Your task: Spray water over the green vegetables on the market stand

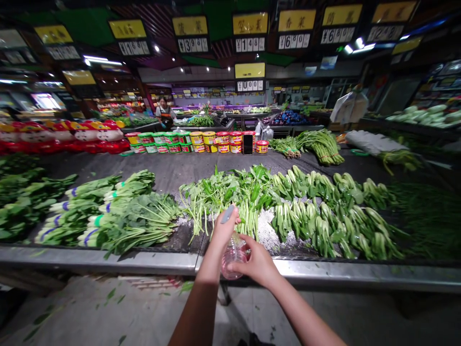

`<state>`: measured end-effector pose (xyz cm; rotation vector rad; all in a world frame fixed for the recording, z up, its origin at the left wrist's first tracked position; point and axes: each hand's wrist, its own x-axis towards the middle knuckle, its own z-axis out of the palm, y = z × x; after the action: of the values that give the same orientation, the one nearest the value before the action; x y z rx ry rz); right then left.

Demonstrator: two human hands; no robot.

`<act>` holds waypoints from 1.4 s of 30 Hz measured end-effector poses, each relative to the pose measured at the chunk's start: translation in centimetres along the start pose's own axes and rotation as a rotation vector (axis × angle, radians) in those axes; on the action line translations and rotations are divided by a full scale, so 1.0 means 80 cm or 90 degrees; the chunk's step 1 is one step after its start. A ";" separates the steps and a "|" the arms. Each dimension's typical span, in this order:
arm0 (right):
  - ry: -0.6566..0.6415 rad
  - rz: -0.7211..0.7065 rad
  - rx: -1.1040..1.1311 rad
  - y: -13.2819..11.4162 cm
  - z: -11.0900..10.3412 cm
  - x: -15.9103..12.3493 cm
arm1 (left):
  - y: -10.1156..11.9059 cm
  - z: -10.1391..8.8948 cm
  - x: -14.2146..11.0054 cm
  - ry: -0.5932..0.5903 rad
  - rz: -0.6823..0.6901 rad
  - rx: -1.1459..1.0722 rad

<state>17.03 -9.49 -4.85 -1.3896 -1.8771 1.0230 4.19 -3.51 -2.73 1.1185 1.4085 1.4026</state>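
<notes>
My left hand (225, 229) grips the top of a clear plastic spray bottle (234, 254) holding pinkish liquid, and its grey nozzle (227, 214) points up and away from me. My right hand (256, 263) wraps the bottle's side from the right. Both hands are over the stall's front edge, just below a heap of long-stemmed leafy greens (230, 197). Bok choy (324, 226) lies in rows to the right. Banded bunches of leafy greens (104, 211) lie to the left.
A steel rail (108, 259) runs along the stall's front, above a floor with scattered leaf scraps (108, 298). A row of lidded red and yellow tubs (194, 142) and a phone (248, 144) stand behind the greens. A person (163, 113) stands far back.
</notes>
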 end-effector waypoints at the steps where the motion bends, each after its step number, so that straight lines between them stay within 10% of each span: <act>1: -0.003 -0.001 0.000 0.000 0.001 -0.001 | 0.001 -0.001 -0.001 -0.006 -0.006 -0.005; 22: -0.070 -0.138 0.113 0.005 0.039 0.000 | -0.004 -0.041 -0.019 -0.030 0.014 0.027; 42: -0.116 -0.070 0.119 0.000 0.109 -0.005 | -0.037 -0.101 -0.035 -0.157 0.022 0.105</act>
<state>10.11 -11.93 -9.51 -1.1056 -1.9072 1.2691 -3.00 -8.23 -5.55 1.3775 1.3487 1.1432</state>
